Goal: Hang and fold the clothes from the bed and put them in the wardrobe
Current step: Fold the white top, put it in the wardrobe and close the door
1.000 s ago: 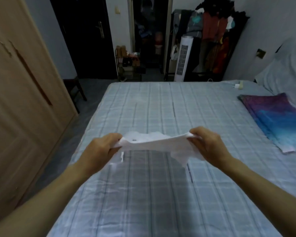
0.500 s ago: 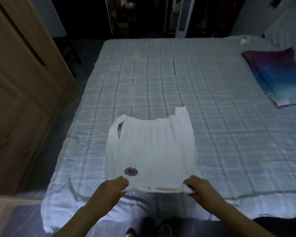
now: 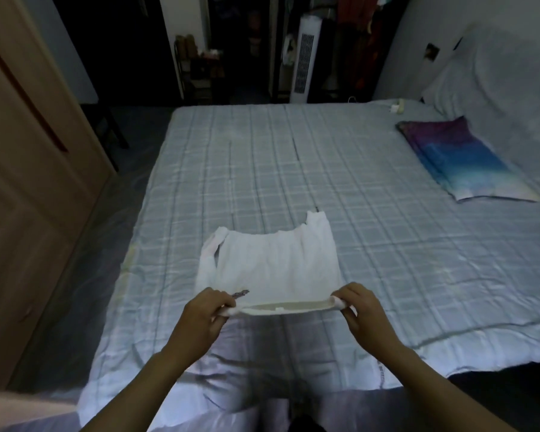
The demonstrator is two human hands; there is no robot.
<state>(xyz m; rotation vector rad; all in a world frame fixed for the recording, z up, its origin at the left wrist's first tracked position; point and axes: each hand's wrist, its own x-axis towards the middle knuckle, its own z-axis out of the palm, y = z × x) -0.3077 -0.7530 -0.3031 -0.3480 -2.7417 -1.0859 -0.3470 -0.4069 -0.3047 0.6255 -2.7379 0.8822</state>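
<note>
A white sleeveless top [image 3: 272,263] lies spread on the plaid bed [image 3: 293,169], its straps pointing away from me. Its near hem is lifted off the sheet and curled over, showing the inside. My left hand [image 3: 200,319] pinches the left corner of that hem, beside a small dark print. My right hand [image 3: 360,313] pinches the right corner. A folded purple and blue garment [image 3: 462,163] lies at the far right of the bed. The wooden wardrobe [image 3: 22,182] stands to the left with its doors closed.
A pillow [image 3: 496,79] sits at the right end of the bed, with a small white charger [image 3: 398,106] near it. Beyond the bed stand a white tower fan [image 3: 303,57], a rack of hanging clothes [image 3: 359,35] and a dark stool [image 3: 106,123].
The top went from held in the air to laid flat on the bed. Since then both hands have raised its near hem and started turning it over away from me.
</note>
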